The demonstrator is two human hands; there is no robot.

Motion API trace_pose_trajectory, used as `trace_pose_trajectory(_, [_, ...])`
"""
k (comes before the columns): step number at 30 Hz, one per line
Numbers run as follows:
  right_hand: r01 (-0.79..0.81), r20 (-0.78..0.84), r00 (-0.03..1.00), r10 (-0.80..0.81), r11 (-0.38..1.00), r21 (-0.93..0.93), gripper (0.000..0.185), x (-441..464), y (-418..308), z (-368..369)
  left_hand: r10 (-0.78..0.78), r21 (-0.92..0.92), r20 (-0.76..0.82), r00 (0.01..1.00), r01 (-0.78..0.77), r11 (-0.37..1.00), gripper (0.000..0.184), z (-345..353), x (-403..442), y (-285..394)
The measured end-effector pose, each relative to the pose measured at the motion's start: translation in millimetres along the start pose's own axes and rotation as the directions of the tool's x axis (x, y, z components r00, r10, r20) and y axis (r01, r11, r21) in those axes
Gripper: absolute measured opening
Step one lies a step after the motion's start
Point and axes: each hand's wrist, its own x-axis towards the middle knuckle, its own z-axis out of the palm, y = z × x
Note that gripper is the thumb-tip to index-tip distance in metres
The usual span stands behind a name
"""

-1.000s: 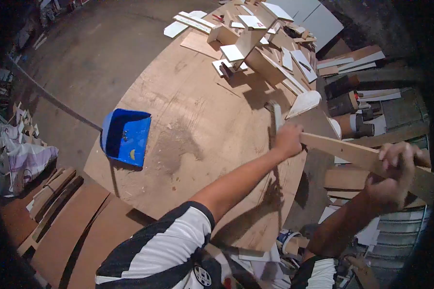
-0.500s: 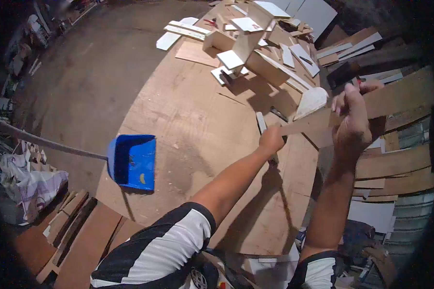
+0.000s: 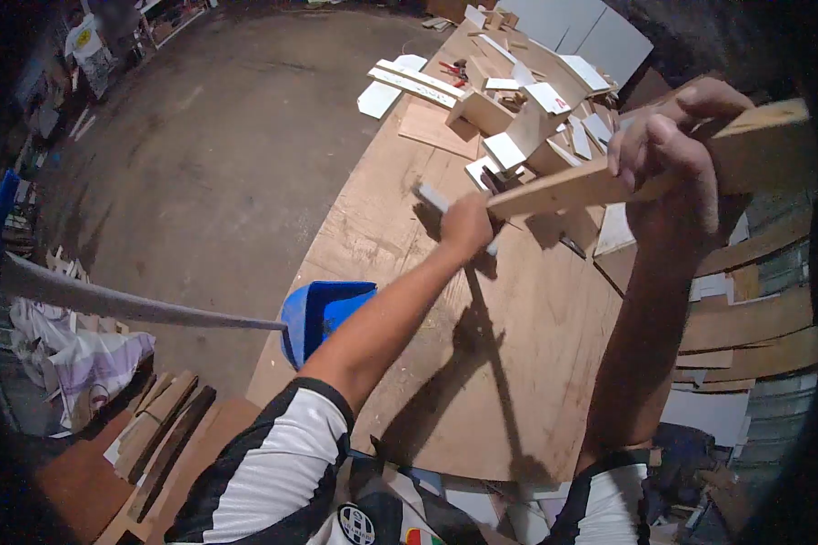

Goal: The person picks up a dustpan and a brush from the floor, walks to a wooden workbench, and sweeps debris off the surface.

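Note:
A long, flat wooden strip [image 3: 554, 193] slants above the tabletop, its near end wide and close to the camera at the right. My left hand [image 3: 466, 224] is closed round its far end. A short pale grey bar [image 3: 433, 196] crosses under that hand; whether it is joined to the strip I cannot tell. Farther up the strip, my right hand [image 3: 668, 159] curls its fingers over the wood. A blue dustpan [image 3: 334, 305] lies at the table's left edge, partly hidden by my left forearm.
The plywood table [image 3: 427, 363] holds wooden offcuts and white-faced box pieces [image 3: 545, 98], with red-handled pliers [image 3: 454, 71] at the back. The dustpan's long grey handle [image 3: 145, 295] juts left over the floor. Timber pieces [image 3: 168, 427] lie at lower left; boards are stacked [image 3: 745, 327] at right.
My left hand has moved left with the strip's far end and the grey bar. The right hand has risen slightly. The view has shifted, so the dustpan appears farther right and lower.

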Motion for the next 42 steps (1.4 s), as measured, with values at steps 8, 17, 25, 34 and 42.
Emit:
trace_pose_trajectory(8, [0.091,0.147,0.984,-0.098,0.994,0.056,0.015,1.6,78.4,8.5,0.0,0.125,-0.079,0.997,0.01,0.992,0.024,-36.9,98.6,-101.1])
trace_pose_trajectory(17, [-0.302,-0.192,0.94,0.281,0.949,-0.089,0.075,-133.5,239.4,38.2,-0.087,0.288,0.07,0.994,0.063,0.955,0.013,-31.3,50.5,-88.6])
trace_pose_trajectory(25, [-0.349,0.23,0.832,0.505,0.799,-0.489,0.07,-183.1,346.7,41.9,-0.061,0.24,0.131,0.989,0.028,0.97,0.015,-52.7,34.4,-77.0])
trace_pose_trajectory(34, [-0.398,0.362,0.668,0.65,0.723,-0.564,0.059,-226.2,389.8,66.4,-0.168,0.194,0.126,0.978,0.141,0.971,0.022,-81.1,37.2,-64.2])
trace_pose_trajectory(42, [-0.428,0.387,0.629,0.674,0.716,-0.552,0.051,-231.5,407.4,68.8,-0.102,0.158,0.205,0.973,0.07,0.985,0.024,-87.4,39.4,-35.8])
